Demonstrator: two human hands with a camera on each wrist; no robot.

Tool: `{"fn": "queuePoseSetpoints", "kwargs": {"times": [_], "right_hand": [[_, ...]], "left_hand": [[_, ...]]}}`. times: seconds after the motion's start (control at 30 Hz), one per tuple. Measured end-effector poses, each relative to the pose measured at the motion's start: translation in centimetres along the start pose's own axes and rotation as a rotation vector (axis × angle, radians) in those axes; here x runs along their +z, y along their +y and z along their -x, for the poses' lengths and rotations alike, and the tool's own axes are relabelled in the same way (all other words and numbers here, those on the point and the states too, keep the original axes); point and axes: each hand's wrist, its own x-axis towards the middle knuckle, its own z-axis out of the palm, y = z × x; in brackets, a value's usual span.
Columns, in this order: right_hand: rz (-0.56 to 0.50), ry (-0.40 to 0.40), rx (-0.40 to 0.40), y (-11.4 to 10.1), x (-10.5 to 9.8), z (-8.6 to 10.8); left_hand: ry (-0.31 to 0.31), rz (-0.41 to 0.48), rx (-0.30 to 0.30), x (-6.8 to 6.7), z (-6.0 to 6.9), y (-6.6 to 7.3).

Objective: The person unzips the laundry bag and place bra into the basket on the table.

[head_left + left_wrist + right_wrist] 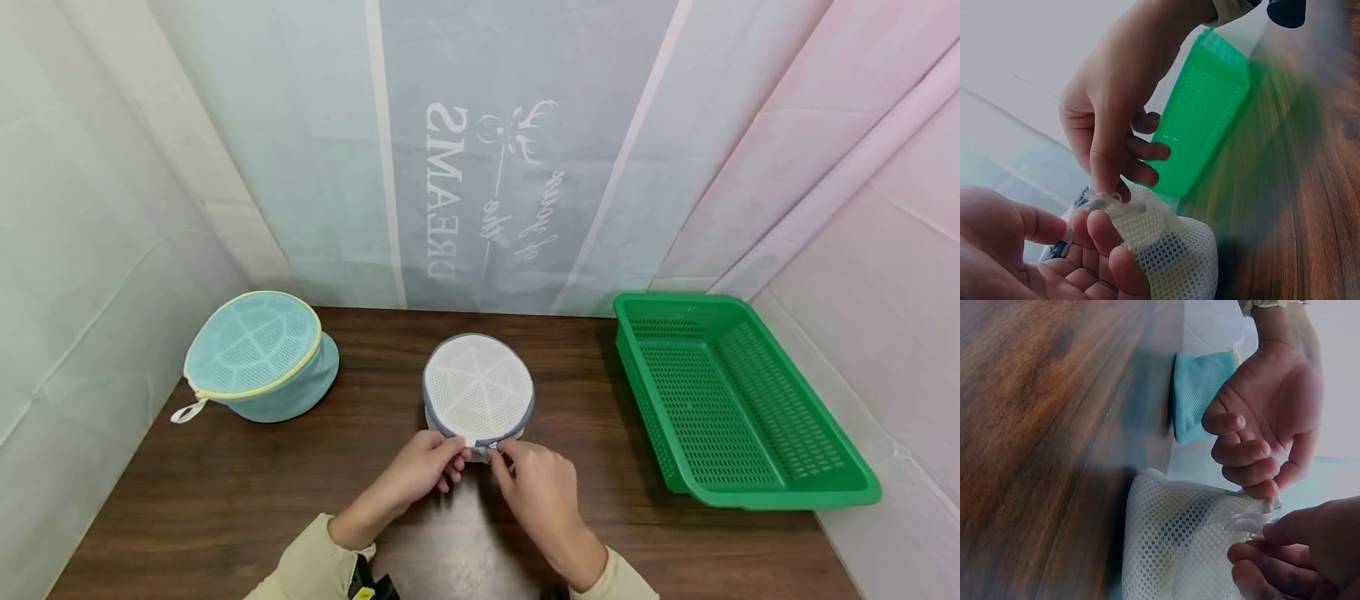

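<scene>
A round white mesh laundry bag (478, 385) with a grey-blue zipped rim stands upright at the middle of the table. At its near edge my left hand (426, 468) pinches the rim beside a small white tab. Close to it, my right hand (538, 487) pinches the pale zipper pull (1251, 522) between thumb and forefinger. The fingertips of both hands are nearly touching. Through the mesh side a dark patch (1180, 526) shows; what it is cannot be told.
A blue mesh laundry bag (283, 402) with a yellow zipped rim and white loop stands at the left. On the right lies a green plastic basket (660, 442) with slotted walls. Curtains (322, 150) hang behind and beside the brown wooden table (360, 458).
</scene>
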Motion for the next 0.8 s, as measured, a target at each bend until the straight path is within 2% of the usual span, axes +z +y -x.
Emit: {"fn": "queuePoseSetpoints", "kwargs": {"times": [0.2, 0.47, 0.8], "right_hand": [[-0.013, 0.044, -0.021, -0.04, 0.11, 0.07], [-0.018, 0.054, -0.044, 0.03, 0.12, 0.12], [-0.014, 0.136, -0.077, 0.03, 0.07, 0.08]], "left_hand": [[0.002, 0.009, 0.000, 0.18, -0.18, -0.16], [0.027, 0.007, -0.022, 0.16, -0.15, -0.23], [0.037, -0.007, -0.021, 0.13, 0.01, -0.11]]}}
